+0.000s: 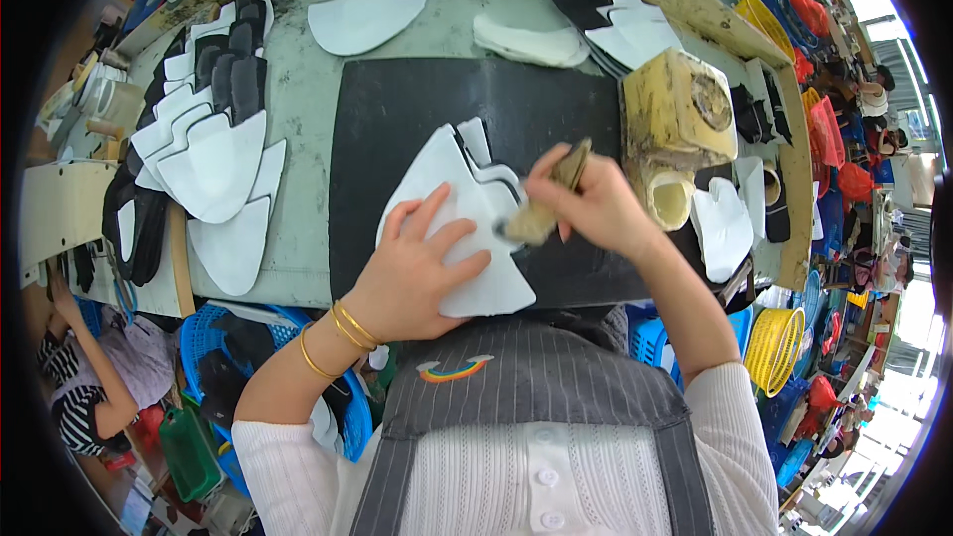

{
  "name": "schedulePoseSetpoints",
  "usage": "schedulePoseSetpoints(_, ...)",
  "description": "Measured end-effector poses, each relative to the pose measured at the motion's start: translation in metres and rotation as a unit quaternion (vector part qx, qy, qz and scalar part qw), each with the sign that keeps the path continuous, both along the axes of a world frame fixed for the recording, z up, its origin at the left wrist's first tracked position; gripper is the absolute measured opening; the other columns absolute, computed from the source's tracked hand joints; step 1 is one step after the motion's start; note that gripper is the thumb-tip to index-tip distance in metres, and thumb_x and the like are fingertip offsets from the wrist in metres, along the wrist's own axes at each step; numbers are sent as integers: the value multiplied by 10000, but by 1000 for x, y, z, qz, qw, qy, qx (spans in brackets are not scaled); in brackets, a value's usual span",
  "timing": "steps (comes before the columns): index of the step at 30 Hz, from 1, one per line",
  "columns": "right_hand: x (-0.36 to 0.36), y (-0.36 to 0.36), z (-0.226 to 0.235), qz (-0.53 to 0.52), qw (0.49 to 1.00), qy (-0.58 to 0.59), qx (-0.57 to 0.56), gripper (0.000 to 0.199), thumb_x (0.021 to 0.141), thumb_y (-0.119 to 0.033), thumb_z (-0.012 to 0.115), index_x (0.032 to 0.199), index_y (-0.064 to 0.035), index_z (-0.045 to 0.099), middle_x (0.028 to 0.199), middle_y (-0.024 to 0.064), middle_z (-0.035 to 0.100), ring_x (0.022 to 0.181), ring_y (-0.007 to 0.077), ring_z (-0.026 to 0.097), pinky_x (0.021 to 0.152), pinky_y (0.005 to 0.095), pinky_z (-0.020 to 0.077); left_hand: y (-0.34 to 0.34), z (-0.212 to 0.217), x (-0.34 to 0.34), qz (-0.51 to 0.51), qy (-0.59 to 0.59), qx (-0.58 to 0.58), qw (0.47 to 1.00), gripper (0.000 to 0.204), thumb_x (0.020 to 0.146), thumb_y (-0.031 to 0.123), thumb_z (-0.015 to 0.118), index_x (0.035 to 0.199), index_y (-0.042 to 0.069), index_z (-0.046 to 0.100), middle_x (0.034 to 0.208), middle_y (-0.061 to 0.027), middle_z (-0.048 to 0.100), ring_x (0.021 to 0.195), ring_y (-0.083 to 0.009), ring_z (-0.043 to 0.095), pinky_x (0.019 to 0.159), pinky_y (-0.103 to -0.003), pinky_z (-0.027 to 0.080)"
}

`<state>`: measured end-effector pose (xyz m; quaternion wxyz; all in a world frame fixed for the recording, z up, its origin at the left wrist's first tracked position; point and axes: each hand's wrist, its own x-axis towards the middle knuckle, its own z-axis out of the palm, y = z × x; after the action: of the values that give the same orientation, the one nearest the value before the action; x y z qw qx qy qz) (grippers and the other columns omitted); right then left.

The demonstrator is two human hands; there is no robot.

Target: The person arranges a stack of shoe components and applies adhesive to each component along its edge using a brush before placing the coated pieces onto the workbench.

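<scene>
My left hand (415, 273) lies flat, fingers spread, on a white shoe-upper piece (459, 206) that rests on a black mat (427, 119). My right hand (586, 201) is closed around a brush (544, 206) with a brown handle; its bristles touch the right edge of the white piece. A second white piece with dark edges peeks out from under the first, toward the back.
A glue-stained yellowish pot (677, 119) stands right of the mat. Rows of white and black cut pieces (213, 154) lie at the left, more white pieces (365, 15) at the back. Blue baskets (213, 337) and yellow baskets (772, 342) sit below the bench. Another person (94, 387) crouches at lower left.
</scene>
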<state>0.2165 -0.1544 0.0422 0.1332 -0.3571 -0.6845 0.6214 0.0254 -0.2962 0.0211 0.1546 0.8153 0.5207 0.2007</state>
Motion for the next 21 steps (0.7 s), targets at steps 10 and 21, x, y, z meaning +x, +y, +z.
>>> schedulePoseSetpoints(10,-71,23,-19,-98,988,4,123,204,826,-176,610,810,18,551,604,103,575,506,128,543,490,288,441,-3,-5,2,-1,10,-21,1000,541,550,357,755,1038,193,589,1162,-76,459,1232,-387,307,924,-514,271)
schedulePoseSetpoints(21,-1,7,26,-80,996,-35,-31,174,840,-202,608,827,-34,565,636,10,573,411,47,450,371,185,341,-5,-2,-2,-2,3,-24,1000,537,514,220,753,1033,221,616,1189,-62,470,1266,-378,299,993,-527,223)
